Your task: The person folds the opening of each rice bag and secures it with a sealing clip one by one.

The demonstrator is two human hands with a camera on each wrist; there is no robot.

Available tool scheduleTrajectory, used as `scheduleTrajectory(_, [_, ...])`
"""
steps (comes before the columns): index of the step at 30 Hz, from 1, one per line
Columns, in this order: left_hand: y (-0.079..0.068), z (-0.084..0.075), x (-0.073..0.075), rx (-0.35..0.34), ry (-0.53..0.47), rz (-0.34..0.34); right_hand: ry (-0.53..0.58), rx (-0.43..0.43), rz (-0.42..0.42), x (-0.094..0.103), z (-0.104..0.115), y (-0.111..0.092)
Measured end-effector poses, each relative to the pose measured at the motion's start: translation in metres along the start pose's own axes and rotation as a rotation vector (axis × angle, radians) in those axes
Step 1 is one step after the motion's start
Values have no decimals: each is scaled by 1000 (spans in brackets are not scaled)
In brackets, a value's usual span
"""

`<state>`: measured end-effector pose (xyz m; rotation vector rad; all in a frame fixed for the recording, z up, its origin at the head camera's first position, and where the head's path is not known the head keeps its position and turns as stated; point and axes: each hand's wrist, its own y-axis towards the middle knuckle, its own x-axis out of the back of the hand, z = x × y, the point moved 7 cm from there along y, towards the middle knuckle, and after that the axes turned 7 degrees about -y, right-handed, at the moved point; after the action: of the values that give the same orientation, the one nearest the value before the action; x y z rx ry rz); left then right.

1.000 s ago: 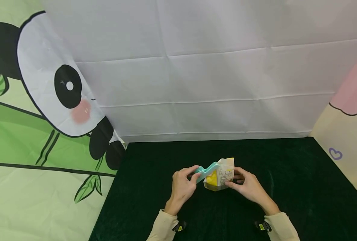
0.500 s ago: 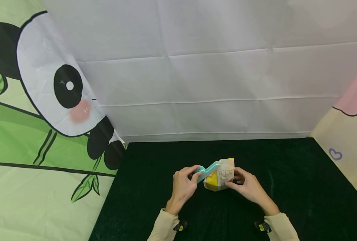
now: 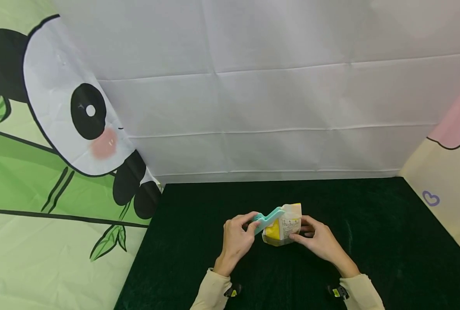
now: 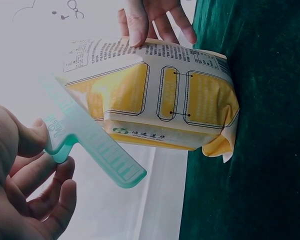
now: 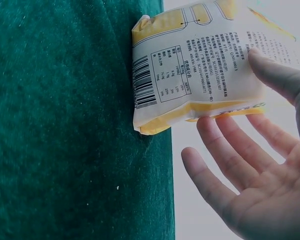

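Observation:
My left hand (image 3: pixel 235 243) pinches a teal plastic bag clip (image 3: pixel 266 221) between thumb and fingers. In the left wrist view the long toothed bar of the clip (image 4: pixel 102 137) slants across the near side of a yellow and white printed food packet (image 4: pixel 170 95). My right hand (image 3: pixel 321 241) holds the packet (image 3: pixel 290 224) from its right side. In the right wrist view my right thumb (image 5: pixel 277 72) lies on the printed face by the text, with fingers at the opposite edge. A barcode (image 5: pixel 144 82) shows near one end of the packet.
A dark green cloth (image 3: pixel 199 206) covers the table under both hands. Behind it hangs a pale grey sheet (image 3: pixel 268 107), with a panda-printed cloth (image 3: pixel 59 129) at left and a cream and pink cloth (image 3: pixel 447 181) at right.

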<state>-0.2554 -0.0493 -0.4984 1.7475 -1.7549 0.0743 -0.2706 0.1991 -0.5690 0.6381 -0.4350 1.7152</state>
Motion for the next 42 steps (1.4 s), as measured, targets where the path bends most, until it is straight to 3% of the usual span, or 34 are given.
scheduleTrajectory(42, [-12, -3, 10, 0, -42, 29, 9, -54, -41, -18, 11, -22])
